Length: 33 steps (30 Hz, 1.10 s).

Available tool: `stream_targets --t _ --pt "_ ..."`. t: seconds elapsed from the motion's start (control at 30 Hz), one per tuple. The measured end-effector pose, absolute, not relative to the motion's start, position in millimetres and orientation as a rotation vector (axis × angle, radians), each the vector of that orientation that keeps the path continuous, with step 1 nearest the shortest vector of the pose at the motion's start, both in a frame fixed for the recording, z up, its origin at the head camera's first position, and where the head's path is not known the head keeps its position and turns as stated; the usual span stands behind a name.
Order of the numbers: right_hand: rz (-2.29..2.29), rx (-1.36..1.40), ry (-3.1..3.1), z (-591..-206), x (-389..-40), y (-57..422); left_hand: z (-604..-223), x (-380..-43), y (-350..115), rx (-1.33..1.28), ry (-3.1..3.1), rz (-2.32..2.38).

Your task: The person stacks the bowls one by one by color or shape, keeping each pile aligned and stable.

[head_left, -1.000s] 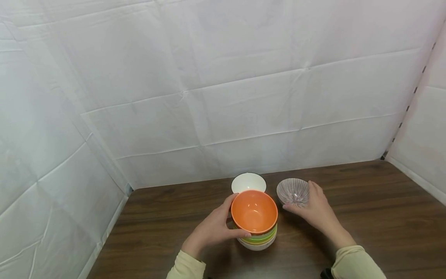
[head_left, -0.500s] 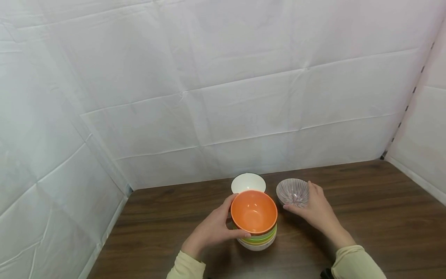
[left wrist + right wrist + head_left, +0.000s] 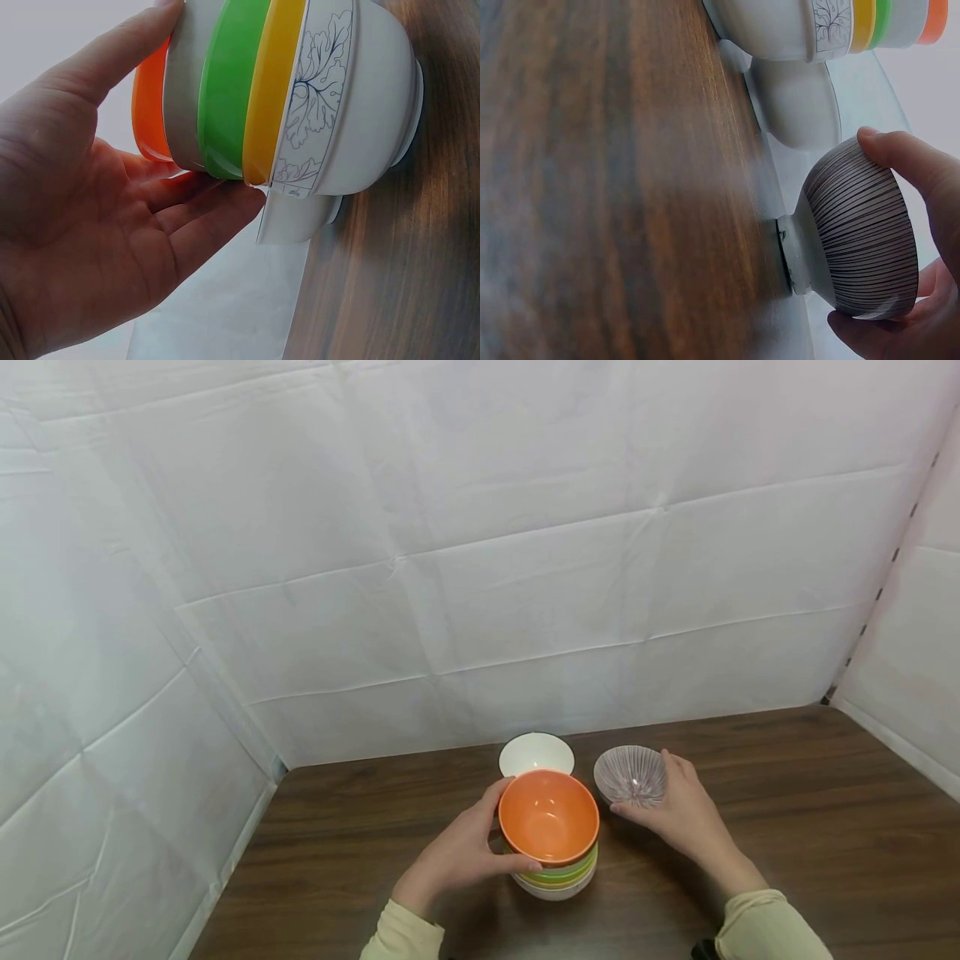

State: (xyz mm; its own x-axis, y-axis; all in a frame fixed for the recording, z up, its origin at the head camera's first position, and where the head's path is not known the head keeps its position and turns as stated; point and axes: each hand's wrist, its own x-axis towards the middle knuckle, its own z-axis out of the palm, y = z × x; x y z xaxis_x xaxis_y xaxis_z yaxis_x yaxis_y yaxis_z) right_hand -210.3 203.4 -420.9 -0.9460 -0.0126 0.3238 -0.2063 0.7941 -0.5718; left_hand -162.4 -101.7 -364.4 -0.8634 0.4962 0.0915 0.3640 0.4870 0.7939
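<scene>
My left hand grips a stack of nested bowls, thumb at the near side of the top orange bowl and fingers round the left side. In the left wrist view, a grey-white bowl, a green bowl, a yellow bowl and a white bowl with a leaf-pattern band show below the orange one. My right hand holds a small striped bowl by its right side, thumb in front and fingers behind. Its foot is right at the tabletop in the right wrist view.
A white bowl with a dark rim stands behind the stack, partly hidden by it. The dark wooden table meets a white sheet wall at the back. More white sheeting stands to the left and right.
</scene>
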Motion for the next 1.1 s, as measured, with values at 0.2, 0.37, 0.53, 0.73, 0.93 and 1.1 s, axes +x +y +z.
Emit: stream_targets --t 0.2,0.37,0.53,0.73,0.93,1.1 --pt "0.904 0.163 -2.686 -420 -209 203 -365 -162 -102 0.760 2.583 1.316" --pt "0.896 0.170 -2.675 -419 -208 202 -365 -163 -102 0.759 2.581 1.316" --pt "0.892 0.185 -2.664 -417 -208 202 -365 -162 -101 0.745 2.587 1.312" --pt "0.876 0.196 -2.660 -414 -207 201 -365 -162 -101 0.737 2.598 1.305" --pt "0.858 0.191 -2.666 -410 -205 199 -365 -162 -101 0.742 2.603 1.298" --pt "0.852 0.191 -2.662 -406 -203 199 -365 -162 -101 0.744 2.604 1.296"
